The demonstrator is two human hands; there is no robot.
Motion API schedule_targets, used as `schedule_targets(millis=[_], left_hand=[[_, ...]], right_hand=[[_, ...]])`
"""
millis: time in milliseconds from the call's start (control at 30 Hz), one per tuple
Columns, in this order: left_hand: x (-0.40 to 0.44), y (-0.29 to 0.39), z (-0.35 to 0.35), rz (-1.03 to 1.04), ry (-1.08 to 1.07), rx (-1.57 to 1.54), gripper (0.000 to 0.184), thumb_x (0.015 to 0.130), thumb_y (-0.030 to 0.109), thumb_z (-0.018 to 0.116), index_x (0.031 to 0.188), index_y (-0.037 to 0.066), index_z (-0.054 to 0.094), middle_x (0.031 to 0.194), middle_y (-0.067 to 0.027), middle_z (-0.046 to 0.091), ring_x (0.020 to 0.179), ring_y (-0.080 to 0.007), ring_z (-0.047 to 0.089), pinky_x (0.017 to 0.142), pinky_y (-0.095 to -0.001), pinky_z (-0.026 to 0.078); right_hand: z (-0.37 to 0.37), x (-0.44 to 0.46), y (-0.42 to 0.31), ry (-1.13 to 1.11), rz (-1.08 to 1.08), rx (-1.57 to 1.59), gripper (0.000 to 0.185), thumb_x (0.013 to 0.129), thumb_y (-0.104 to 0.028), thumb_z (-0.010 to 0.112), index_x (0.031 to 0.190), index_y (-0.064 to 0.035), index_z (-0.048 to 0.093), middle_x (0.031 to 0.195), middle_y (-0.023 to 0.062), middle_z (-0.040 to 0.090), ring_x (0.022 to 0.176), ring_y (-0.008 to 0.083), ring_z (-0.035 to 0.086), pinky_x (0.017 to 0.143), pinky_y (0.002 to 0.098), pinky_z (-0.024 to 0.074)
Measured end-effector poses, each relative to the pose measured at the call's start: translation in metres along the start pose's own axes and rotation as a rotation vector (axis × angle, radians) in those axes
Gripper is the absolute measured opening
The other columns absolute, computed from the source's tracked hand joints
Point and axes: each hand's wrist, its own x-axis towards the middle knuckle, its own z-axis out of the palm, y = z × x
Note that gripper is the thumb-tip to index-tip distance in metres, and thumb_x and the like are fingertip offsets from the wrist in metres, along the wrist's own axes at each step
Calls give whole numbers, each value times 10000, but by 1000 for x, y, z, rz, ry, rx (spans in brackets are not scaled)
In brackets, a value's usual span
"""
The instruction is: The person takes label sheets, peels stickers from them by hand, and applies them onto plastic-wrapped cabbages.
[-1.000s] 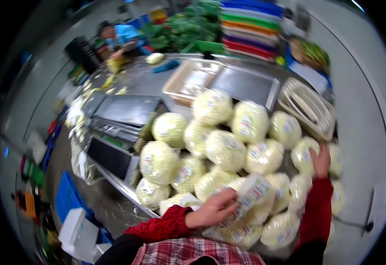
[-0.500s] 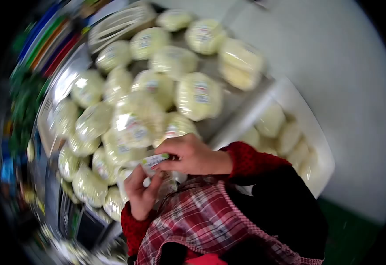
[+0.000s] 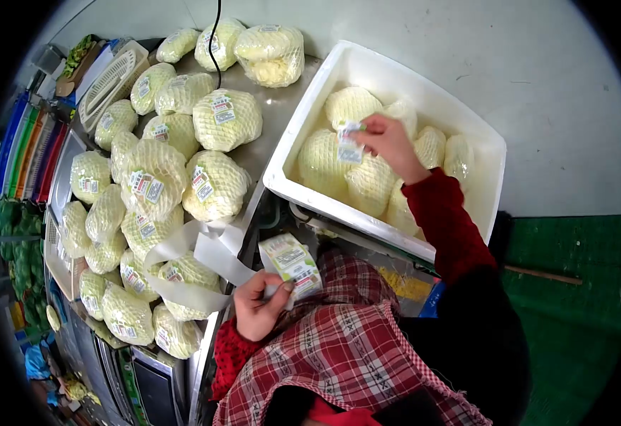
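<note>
- Thumb and forefinger of the right hand meet in a pinch on one edge of a single printed label, held over the white foam box. Whether it touches anything below, I cannot tell.
- Fingers of the left hand are drawn in with the thumb on the label strip, in front of the checked apron; a white backing ribbon loops beside it over the nearby produce.
- Box vegetables, pale, rounded and wrapped, lie packed together below the right hand; I can make out no label stuck on them.
- Table vegetables crowd the metal table to the left of the box, many with a label showing.
- Labelling looks to be the step in hand, the label apparently off the strip but not yet pressed on.
- Next, in my judgement, the move calls for a fairly smooth wrapped side, the label laid flat, light pressure and a clean release; the left hand should hold the strip clear so the ribbon does not snag.
</note>
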Motion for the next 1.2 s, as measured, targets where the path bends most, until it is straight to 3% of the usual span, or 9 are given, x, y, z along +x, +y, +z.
schedule_targets(millis=[167,233,267,467,600,667,767,900,1200], left_hand=[[-15,20,8,234,46,19,21,887,-9,610,882,0,592,795,-38,662,682,-68,586,630,-214,457],[-15,26,19,154,66,2,41,883,-32,591,881,1,567,789,-50,656,697,-89,598,646,-235,466],[-10,21,18,158,48,138,52,877,-38,588,890,-4,550,793,-68,637,708,-118,611,650,-256,474],[20,33,58,322,-47,437,102,830,-53,590,907,-7,542,807,-124,564,686,-242,595,627,-302,464],[35,37,81,336,-68,620,163,765,-13,653,893,-2,554,865,-156,532,764,-291,579,657,-354,458],[45,36,99,482,121,674,191,723,27,710,899,8,639,1286,-247,464,1179,-385,473,950,-428,401],[64,37,122,597,332,801,215,745,34,747,945,34,667,1485,-241,290,1363,-397,335,1076,-466,306],[77,40,139,618,94,636,175,709,-38,727,853,-38,628,1300,-222,500,1157,-363,522,951,-396,434],[92,32,163,464,61,611,117,779,-20,710,839,-31,611,864,-154,648,693,-238,630,609,-303,497]], right_hand=[[31,34,106,-149,59,-229,330,738,-192,807,929,15,635,700,100,648,593,158,616,528,298,479],[44,30,108,80,-390,-982,424,702,-259,822,961,10,622,720,173,654,645,286,653,580,401,502],[40,35,78,-92,-100,-1116,503,691,-313,813,1025,-3,600,801,225,658,745,372,655,638,455,504],[25,-38,-2,-753,-170,189,408,840,-120,711,1193,34,577,937,66,671,827,132,627,763,288,525],[12,-62,-13,-845,17,270,384,831,45,668,1195,-6,557,1091,91,650,956,120,625,869,268,513],[-3,-71,-13,-795,-50,143,355,826,38,677,1156,-13,557,1043,77,650,956,118,624,845,267,513],[-13,-85,-2,-724,-148,168,330,798,-24,704,1095,-23,560,844,63,633,785,129,607,722,285,497],[-46,-75,-14,-791,-150,-24,351,817,-26,711,1132,-18,555,1001,68,640,919,100,604,792,258,486],[-74,-69,-1,-635,-358,-112,189,805,-107,733,958,-16,671,830,99,660,733,137,619,652,279,480]])
